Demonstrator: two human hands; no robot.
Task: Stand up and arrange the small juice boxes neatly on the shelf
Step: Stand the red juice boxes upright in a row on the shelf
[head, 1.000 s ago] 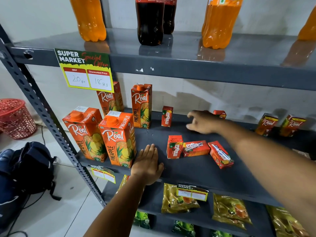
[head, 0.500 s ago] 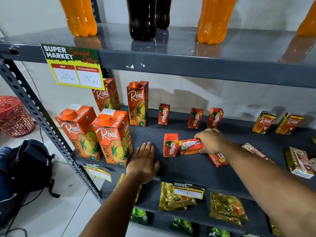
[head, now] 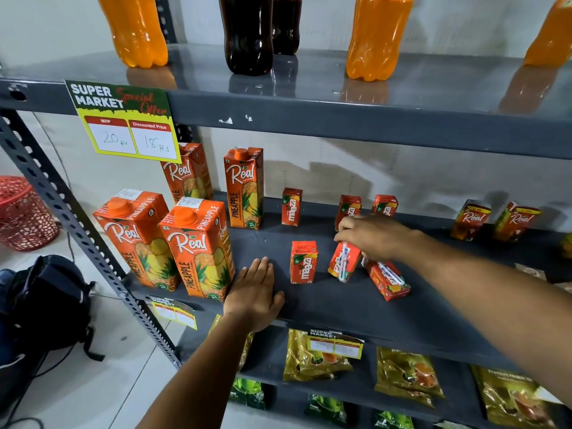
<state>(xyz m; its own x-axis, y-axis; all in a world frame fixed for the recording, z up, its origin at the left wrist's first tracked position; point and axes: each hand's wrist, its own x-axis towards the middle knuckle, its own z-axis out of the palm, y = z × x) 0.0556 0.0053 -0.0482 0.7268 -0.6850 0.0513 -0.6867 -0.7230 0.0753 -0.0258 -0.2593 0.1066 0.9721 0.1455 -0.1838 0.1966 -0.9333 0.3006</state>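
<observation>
On the middle shelf (head: 356, 308), the right hand (head: 376, 238) pinched the top of a tilted small juice box (head: 343, 263), likely tipping it upright.

Just left of that hand one small box (head: 304, 262) stood straight; under its wrist another (head: 388, 281) lay flat; three more (head: 291, 206) stood behind it. The left hand (head: 253, 292) lay flat, fingers together, on the shelf edge beside the tall cartons (head: 198, 249), probably for balance. Grey metal racking held bottles (head: 247, 32) above, packets (head: 315, 356) below; a red basket (head: 21, 212) stood on the pale floor.

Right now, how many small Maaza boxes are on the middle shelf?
6: three upright at the back, one upright in front, one tilted under the right hand, one lying flat. None seem hidden.
</observation>
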